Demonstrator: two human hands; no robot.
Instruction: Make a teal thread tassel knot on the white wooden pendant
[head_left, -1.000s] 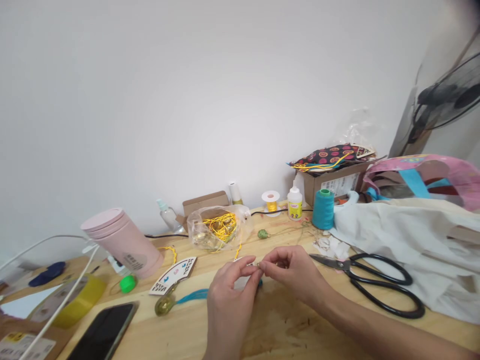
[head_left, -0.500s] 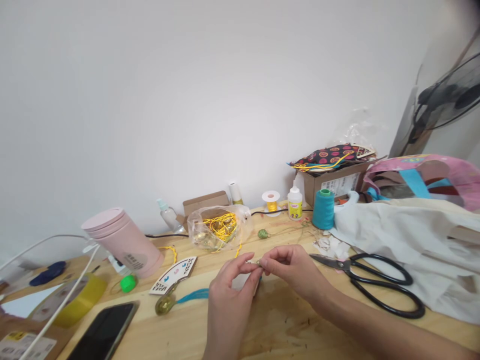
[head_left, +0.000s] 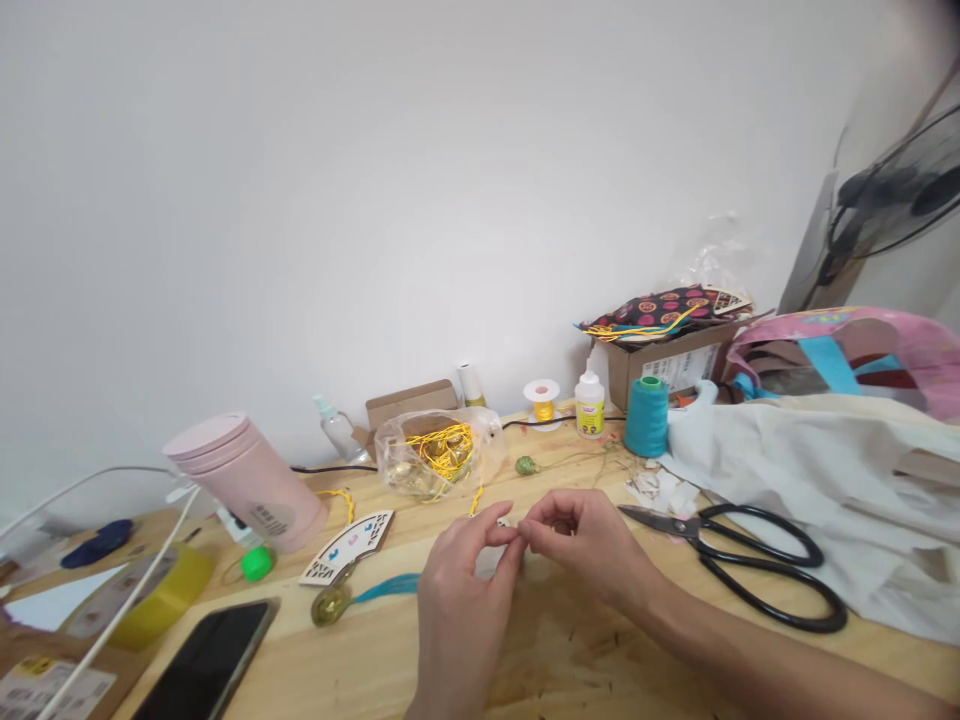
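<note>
My left hand (head_left: 469,600) and my right hand (head_left: 581,545) meet fingertip to fingertip over the wooden table (head_left: 585,660). Both are pinched, and what lies between the fingertips is too small to make out. A pale piece shows partly behind my left fingers. Left of my left hand, a teal tassel (head_left: 386,587) runs from a round brass-coloured bell (head_left: 330,606). A fan-shaped white piece with cut-out ends (head_left: 349,548) lies just behind the bell.
Black-handled scissors (head_left: 697,525) lie right of my right hand, beside white cloth (head_left: 810,460). Behind stand a teal thread cone (head_left: 646,418), a glue bottle (head_left: 590,405) and a bag of yellow cord (head_left: 439,455). A phone (head_left: 206,660) and pink cup (head_left: 247,485) are left.
My fingertips have shifted slightly and now hide the small greenish bit that showed between them. The objects on the table stay in place.
</note>
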